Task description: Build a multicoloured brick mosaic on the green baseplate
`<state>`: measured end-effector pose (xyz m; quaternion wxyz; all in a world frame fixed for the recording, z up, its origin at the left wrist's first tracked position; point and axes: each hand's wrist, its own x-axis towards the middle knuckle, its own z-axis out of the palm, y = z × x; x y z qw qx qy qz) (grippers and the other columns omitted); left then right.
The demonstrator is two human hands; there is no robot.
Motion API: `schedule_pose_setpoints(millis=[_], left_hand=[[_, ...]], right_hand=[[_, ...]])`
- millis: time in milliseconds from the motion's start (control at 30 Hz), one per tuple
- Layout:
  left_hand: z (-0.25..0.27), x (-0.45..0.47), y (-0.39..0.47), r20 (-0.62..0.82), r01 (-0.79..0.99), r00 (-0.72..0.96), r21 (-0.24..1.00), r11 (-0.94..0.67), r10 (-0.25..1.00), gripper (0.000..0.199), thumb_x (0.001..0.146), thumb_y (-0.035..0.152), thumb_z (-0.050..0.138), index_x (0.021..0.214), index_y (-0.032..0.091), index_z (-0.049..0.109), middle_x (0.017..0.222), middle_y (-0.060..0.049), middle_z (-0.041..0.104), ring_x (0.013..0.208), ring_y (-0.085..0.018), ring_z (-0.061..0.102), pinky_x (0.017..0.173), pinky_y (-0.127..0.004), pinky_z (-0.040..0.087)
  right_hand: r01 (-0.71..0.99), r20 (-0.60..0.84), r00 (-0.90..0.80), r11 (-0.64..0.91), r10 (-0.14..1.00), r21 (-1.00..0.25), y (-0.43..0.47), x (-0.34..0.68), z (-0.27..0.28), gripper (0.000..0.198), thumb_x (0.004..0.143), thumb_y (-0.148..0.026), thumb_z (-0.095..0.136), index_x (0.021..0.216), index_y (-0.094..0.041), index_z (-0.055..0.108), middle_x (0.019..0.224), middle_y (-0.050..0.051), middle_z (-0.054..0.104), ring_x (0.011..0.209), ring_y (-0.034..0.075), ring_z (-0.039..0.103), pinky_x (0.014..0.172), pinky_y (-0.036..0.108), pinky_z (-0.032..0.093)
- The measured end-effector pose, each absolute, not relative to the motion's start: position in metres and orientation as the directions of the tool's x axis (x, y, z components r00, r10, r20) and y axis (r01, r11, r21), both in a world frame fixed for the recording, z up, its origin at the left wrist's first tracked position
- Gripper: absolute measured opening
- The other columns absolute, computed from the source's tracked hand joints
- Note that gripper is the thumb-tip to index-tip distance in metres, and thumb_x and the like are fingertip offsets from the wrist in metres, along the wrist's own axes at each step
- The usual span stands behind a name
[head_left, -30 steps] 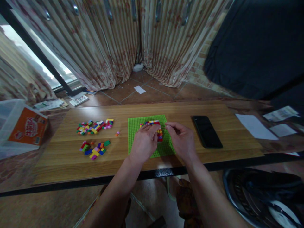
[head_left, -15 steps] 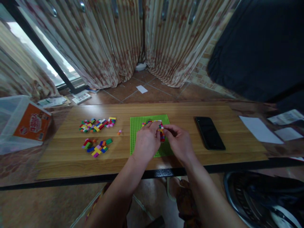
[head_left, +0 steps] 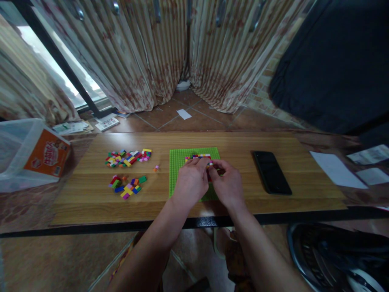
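Note:
A green studded baseplate (head_left: 175,166) lies on the wooden table in front of me. On it stands a low structure of multicoloured toy bricks (head_left: 199,156), partly covered by my hands. My left hand (head_left: 193,178) reaches over the plate, its fingers bent down onto the bricks; its fingertips are hidden behind the hand. From the right, my right hand (head_left: 227,180) meets it with thumb and forefinger pinched at the structure's right side. Whatever small piece sits between those fingers is too hidden to make out.
Two loose brick piles, a farther one (head_left: 127,158) and a nearer one (head_left: 129,187), lie left of the plate. A small pink-and-orange piece (head_left: 156,168) sits between. A black phone (head_left: 271,172) rests at right. A clear plastic bin (head_left: 21,158) stands beyond the table's left end.
My right hand has shifted slightly left and closer to my left hand at the bricks. The whole view has moved a little; the brick piles look unchanged.

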<state>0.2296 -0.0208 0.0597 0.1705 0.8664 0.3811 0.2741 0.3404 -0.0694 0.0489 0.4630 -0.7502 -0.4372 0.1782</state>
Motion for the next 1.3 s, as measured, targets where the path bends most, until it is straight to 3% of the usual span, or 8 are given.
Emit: schedule_pose_setpoints(millis=[367,600,833,1000,1167,1300], left_hand=[[0.059,0.228,-0.022,0.324,0.547,0.549,0.557,-0.625,0.770,0.029,0.090,0.007,0.043,0.107,0.017,0.064,0.106,-0.008,0.072,0.098,-0.021,0.067,0.091,-0.037,0.055],[0.057,0.226,-0.021,0.309,0.490,0.528,0.650,-0.581,0.791,0.033,0.090,0.006,0.042,0.114,0.016,0.063,0.109,-0.009,0.073,0.099,-0.020,0.068,0.091,-0.036,0.055],[0.055,0.219,-0.023,0.355,0.400,0.521,0.701,-0.590,0.776,0.029,0.092,0.007,0.043,0.107,0.019,0.065,0.109,-0.007,0.073,0.097,-0.018,0.069,0.089,-0.033,0.055],[0.057,0.209,-0.024,0.426,0.340,0.447,0.732,-0.591,0.786,0.027,0.092,0.009,0.046,0.108,0.020,0.065,0.101,-0.004,0.074,0.093,-0.016,0.069,0.086,-0.030,0.055],[0.058,0.194,-0.019,0.375,0.457,0.170,0.789,-0.410,0.911,0.025,0.088,0.013,0.053,0.110,0.019,0.063,0.106,-0.006,0.072,0.095,-0.018,0.068,0.089,-0.035,0.054],[0.055,0.188,-0.013,0.118,0.556,0.081,0.819,-0.144,0.990,0.033,0.086,0.025,0.060,0.117,0.016,0.060,0.109,-0.010,0.070,0.081,-0.019,0.068,0.078,-0.035,0.055]], right_hand=[[0.439,0.049,0.617,-0.291,0.786,-0.850,-0.062,0.335,0.049,0.029,0.079,-0.032,0.059,0.098,-0.016,0.073,0.089,0.009,0.076,0.075,0.023,0.068,0.073,0.035,0.049],[0.465,0.108,0.610,-0.245,0.785,-0.851,-0.061,0.332,0.048,0.027,0.080,-0.033,0.058,0.094,-0.015,0.073,0.087,0.010,0.074,0.076,0.024,0.067,0.073,0.035,0.048],[0.538,0.166,0.563,-0.207,0.809,-0.817,-0.061,0.332,0.041,0.032,0.084,-0.033,0.052,0.100,-0.014,0.072,0.094,0.013,0.073,0.082,0.025,0.065,0.078,0.038,0.048],[0.464,0.128,0.568,-0.188,0.813,-0.866,-0.070,0.342,0.044,0.035,0.085,-0.040,0.054,0.102,-0.014,0.072,0.095,0.012,0.075,0.084,0.025,0.067,0.081,0.039,0.049],[0.350,0.129,0.671,-0.158,0.730,-0.923,-0.073,0.365,0.044,0.040,0.086,-0.048,0.054,0.100,-0.015,0.072,0.092,0.011,0.075,0.081,0.024,0.068,0.074,0.036,0.052],[0.317,0.073,0.672,-0.197,0.737,-0.928,-0.070,0.376,0.034,0.041,0.083,-0.050,0.055,0.095,-0.014,0.073,0.089,0.011,0.075,0.079,0.024,0.067,0.069,0.035,0.052]])
